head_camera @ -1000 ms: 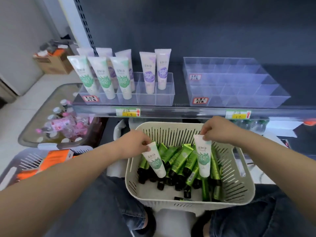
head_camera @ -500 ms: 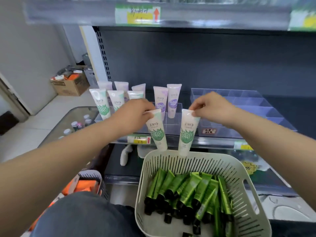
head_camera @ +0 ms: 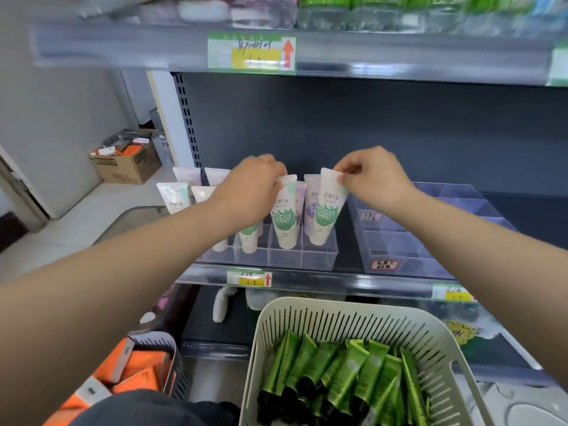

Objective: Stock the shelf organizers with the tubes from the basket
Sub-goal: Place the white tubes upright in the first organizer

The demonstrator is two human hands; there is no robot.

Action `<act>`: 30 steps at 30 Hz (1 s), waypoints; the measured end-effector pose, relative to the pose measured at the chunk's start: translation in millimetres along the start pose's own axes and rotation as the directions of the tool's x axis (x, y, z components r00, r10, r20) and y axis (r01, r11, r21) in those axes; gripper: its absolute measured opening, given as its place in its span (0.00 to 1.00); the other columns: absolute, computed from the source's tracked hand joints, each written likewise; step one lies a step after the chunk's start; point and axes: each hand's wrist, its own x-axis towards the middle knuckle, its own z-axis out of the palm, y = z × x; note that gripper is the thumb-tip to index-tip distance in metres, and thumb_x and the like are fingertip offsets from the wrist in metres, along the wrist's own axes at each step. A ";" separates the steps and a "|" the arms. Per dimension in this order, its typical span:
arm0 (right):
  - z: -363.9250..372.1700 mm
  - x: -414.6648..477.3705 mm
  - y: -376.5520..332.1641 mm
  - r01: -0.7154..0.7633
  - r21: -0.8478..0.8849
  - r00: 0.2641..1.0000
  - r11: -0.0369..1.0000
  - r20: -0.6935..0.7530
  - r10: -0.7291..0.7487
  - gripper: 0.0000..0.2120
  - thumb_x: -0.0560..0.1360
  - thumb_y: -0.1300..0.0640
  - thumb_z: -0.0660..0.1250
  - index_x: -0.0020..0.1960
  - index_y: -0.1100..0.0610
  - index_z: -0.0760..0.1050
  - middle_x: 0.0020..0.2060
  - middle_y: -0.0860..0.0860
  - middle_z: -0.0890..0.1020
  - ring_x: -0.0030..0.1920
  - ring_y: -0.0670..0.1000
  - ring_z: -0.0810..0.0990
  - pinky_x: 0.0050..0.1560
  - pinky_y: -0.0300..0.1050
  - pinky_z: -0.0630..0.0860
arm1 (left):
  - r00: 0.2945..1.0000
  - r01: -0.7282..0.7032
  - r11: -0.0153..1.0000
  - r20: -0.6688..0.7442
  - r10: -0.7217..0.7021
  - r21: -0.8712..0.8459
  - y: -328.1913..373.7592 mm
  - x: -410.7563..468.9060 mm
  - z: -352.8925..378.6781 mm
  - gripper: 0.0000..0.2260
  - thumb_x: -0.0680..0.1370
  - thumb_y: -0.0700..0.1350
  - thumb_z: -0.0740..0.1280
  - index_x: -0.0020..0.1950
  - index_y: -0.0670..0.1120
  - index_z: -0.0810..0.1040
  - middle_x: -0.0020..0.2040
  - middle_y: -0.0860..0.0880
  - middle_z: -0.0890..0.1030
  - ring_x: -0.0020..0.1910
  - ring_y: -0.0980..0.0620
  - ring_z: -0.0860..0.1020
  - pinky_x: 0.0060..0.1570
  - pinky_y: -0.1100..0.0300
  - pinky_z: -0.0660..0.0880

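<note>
My left hand (head_camera: 250, 187) pinches the top of a white tube with a green leaf label (head_camera: 284, 216), whose cap end stands in a front compartment of the clear organizer (head_camera: 316, 256). My right hand (head_camera: 373, 176) grips the top of a second white and green tube (head_camera: 327, 210), standing in the front right compartment. Purple-labelled tubes (head_camera: 309, 207) stand behind them, and more white tubes (head_camera: 173, 196) stand to the left. The cream slotted basket (head_camera: 332, 305) below holds several dark green tubes (head_camera: 338, 373).
A second clear organizer (head_camera: 399, 241) with bare compartments sits to the right on the same shelf. A shelf edge with price tags (head_camera: 252, 53) hangs above. A grey basket with orange packs (head_camera: 135, 373) is at lower left, a cardboard box (head_camera: 126, 162) on the floor beyond.
Both hands carried their white and green tubes up from the basket to the shelf and lowered them into the organizer's front compartments. The view has tilted upward.
</note>
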 end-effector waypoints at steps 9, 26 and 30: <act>37.2 0.4 30.3 -0.018 -0.046 0.992 0.999 0.120 0.024 0.13 0.72 0.65 0.62 0.39 0.49 0.79 0.38 0.45 0.79 0.41 0.47 0.77 0.38 0.38 0.70 | 0.993 -0.016 0.990 0.115 0.000 0.137 -9.4 2.0 45.3 0.09 0.79 0.39 0.60 0.58 0.43 0.74 0.56 0.44 0.74 0.55 0.46 0.72 0.53 0.54 0.70; 40.6 -7.8 33.4 -0.021 0.000 0.994 1.000 0.104 0.021 0.14 0.73 0.67 0.60 0.51 0.54 0.80 0.51 0.49 0.81 0.47 0.47 0.75 0.45 0.39 0.70 | 0.995 0.057 0.997 0.082 -0.061 0.053 -7.4 -3.3 50.0 0.14 0.79 0.39 0.58 0.62 0.41 0.73 0.58 0.42 0.74 0.57 0.45 0.71 0.55 0.55 0.68; 38.3 -10.1 30.4 -0.006 -0.015 0.996 1.000 0.093 0.008 0.15 0.73 0.66 0.60 0.55 0.55 0.79 0.54 0.50 0.81 0.52 0.49 0.77 0.49 0.39 0.72 | 0.992 0.070 0.995 0.096 -0.076 0.068 -5.6 -4.7 47.1 0.15 0.79 0.41 0.59 0.65 0.42 0.71 0.60 0.43 0.73 0.59 0.45 0.70 0.57 0.54 0.68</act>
